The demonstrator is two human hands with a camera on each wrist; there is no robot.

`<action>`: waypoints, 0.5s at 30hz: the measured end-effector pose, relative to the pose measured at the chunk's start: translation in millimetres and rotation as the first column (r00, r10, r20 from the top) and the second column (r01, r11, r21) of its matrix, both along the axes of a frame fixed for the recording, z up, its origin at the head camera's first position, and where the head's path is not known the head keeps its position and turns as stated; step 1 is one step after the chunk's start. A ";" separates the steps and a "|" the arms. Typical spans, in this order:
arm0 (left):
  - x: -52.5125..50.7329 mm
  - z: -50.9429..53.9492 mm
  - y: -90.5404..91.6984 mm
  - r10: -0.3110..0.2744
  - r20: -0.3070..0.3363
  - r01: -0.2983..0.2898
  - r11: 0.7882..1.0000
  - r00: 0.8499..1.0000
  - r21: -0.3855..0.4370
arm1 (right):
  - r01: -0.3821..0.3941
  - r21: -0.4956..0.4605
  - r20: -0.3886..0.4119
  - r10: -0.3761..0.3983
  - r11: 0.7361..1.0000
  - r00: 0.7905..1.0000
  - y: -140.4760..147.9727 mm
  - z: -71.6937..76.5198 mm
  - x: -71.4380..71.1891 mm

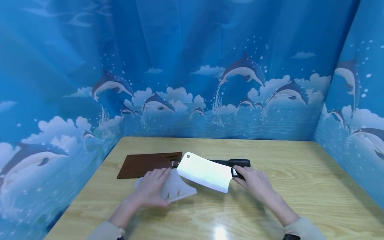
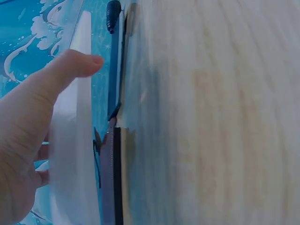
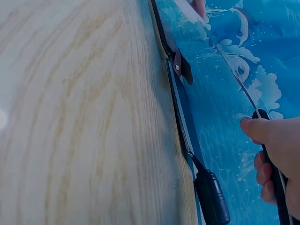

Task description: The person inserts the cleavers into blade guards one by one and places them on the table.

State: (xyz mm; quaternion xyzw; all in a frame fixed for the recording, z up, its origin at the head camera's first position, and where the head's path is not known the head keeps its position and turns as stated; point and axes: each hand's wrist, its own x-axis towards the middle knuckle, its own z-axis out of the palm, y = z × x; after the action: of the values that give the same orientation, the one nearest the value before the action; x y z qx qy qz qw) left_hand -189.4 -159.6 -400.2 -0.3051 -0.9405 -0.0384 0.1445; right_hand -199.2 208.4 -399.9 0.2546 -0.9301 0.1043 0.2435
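My right hand grips a cleaver by its black handle, with the broad, bright blade tilted and pointing left above the table. In the right wrist view the cleaver shows nearly edge-on, the thumb lying along the top of its handle. My left hand holds a white flat piece with a curved, slotted end, close to the blade's tip. The left wrist view has the thumb on one side of the white piece and fingertips on the other. Its far end is hidden under the palm.
Behind the hands, a brown leather-like sheath with a strap lies on the wooden table. Beside it is a long dark blade with a black handle, partly covered by the cleaver. Blue dolphin-print curtains surround the table's back and sides.
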 end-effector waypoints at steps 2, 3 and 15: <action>-0.2 0.3 0.9 0.001 0.000 -0.001 1.000 1.000 0.003 | -0.006 0.001 0.005 0.006 1.000 1.000 1.1 0.4 0.6; -0.2 0.6 1.5 0.001 0.001 -0.001 1.000 1.000 0.005 | -0.008 0.002 0.007 0.008 1.000 1.000 1.7 0.6 0.9; 1.4 3.3 8.7 -0.009 0.062 0.009 1.000 0.998 0.008 | -0.031 0.008 0.005 0.031 0.999 1.000 13.3 -1.1 1.5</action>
State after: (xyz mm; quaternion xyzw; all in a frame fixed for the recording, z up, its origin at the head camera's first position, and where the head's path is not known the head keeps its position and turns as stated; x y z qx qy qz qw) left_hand -188.0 -151.0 -396.9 -0.3076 -0.9430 -0.0520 0.1160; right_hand -197.7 221.8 -401.1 0.2698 -0.9269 0.1051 0.2388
